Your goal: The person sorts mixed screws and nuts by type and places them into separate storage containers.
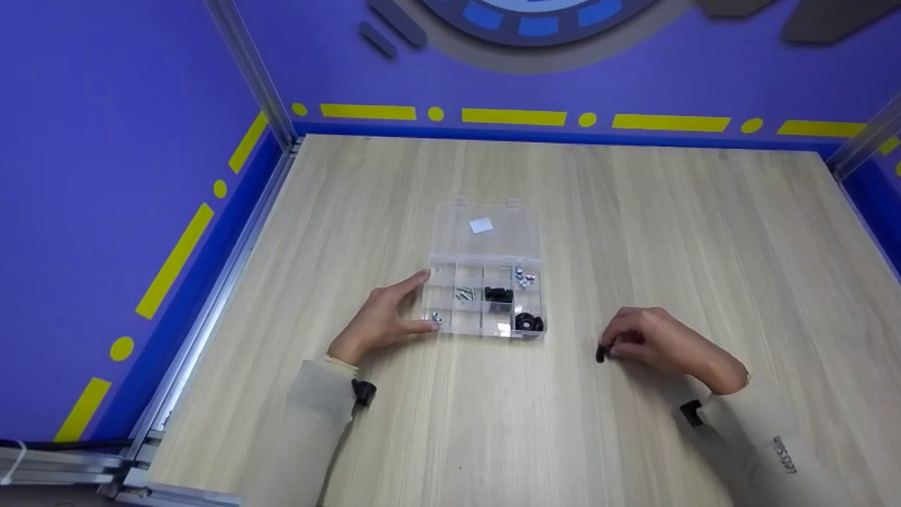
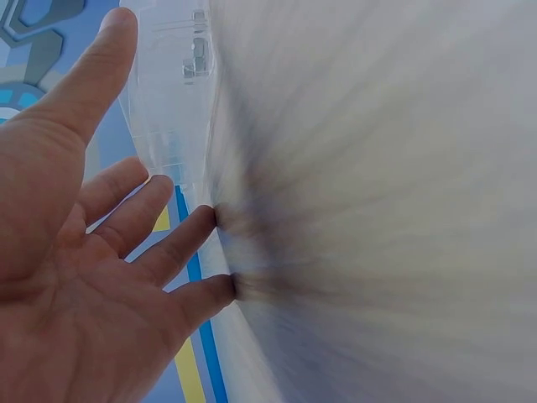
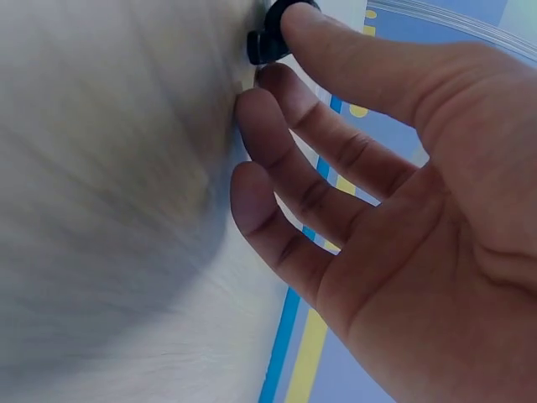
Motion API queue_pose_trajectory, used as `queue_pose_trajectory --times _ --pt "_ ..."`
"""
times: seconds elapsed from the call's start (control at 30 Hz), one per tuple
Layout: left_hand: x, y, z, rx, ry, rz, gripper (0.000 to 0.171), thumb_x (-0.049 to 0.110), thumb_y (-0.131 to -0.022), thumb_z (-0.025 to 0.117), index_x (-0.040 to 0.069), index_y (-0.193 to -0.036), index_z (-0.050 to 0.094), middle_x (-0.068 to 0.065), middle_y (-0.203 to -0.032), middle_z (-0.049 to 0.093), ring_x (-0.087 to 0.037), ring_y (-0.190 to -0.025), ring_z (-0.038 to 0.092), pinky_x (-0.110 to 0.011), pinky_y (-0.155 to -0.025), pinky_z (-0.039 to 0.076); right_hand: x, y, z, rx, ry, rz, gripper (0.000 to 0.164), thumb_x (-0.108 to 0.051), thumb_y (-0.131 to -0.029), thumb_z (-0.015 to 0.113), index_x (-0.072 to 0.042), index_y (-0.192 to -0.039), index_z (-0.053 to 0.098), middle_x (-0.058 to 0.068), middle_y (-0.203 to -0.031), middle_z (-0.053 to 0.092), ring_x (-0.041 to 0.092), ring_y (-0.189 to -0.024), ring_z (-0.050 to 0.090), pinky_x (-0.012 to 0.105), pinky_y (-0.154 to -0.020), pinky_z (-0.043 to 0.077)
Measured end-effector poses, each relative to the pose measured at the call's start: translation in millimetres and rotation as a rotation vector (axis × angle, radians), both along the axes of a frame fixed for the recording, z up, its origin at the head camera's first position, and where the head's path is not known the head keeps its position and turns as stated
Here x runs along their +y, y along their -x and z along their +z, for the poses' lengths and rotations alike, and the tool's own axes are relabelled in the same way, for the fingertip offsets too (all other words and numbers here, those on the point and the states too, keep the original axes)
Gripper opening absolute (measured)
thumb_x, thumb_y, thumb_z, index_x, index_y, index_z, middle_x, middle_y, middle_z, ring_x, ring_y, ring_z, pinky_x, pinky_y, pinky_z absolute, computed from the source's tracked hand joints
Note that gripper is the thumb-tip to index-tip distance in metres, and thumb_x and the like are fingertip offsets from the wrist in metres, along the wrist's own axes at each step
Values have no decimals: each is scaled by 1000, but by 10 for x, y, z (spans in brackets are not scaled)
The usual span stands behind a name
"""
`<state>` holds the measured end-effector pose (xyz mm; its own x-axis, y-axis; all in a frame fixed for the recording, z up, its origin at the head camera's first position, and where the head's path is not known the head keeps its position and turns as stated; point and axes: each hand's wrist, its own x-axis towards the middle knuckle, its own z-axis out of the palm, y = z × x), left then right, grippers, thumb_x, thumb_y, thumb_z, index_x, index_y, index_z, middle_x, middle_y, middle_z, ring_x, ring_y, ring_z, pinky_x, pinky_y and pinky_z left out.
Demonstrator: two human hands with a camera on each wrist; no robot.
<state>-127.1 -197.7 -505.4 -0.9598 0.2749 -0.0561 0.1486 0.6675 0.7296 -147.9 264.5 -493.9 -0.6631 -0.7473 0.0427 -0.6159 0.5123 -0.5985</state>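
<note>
A clear plastic compartment box lies with its lid folded back on the wooden table. My left hand rests against the box's left end, fingers spread, thumb by the front corner and index finger by the side farther back. Its palm and outstretched fingers show in the left wrist view. To the right of the box, my right hand pinches a small black part low over the tabletop. That part looks rounded with a short stub, and the fingers and thumb partly hide it. The other right fingers bend loosely near the table surface.
Compartments in the box hold silver screws, shiny metal pieces, small nuts, black blocks and round black pieces. A white label is on the lid. Blue-purple panels stand along the left and back.
</note>
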Motion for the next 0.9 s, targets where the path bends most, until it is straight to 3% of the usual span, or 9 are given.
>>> queue_pose_trajectory --times 0.3,0.5,0.7,0.9 --pt "-1 3 -7 22 6 -12 95 34 -79 91 11 -157 43 -6 -161 41 -23 -148 38 -37 -123 30 -66 6 72 -28 -33 15 19 3 -93 72 -16 -96 71 -8 -96 72 8 -85 66 28 -73 56" --pt "1 -2 -2 42 11 -11 95 35 -78 91 10 -157 44 -8 -160 42 -25 -147 40 -41 -122 32 -163 25 148 -45 -27 -27 21 5 -88 74 -16 -92 73 -10 -88 71 8 -77 65 25 -67 55" --pt "1 -4 -11 45 6 -8 94 35 -79 91 10 -156 44 -7 -160 42 -25 -147 40 -41 -122 32 -339 54 222 47 32 -30 18 3 -85 80 -13 -91 77 -8 -89 74 8 -73 62 25 -62 54" --pt "14 -3 -8 26 6 4 95 34 -78 91 12 -157 44 -6 -161 41 -23 -148 38 -39 -122 31 -591 86 251 200 105 20 14 0 -83 83 -10 -91 80 -3 -90 77 17 -78 70 36 -64 57"
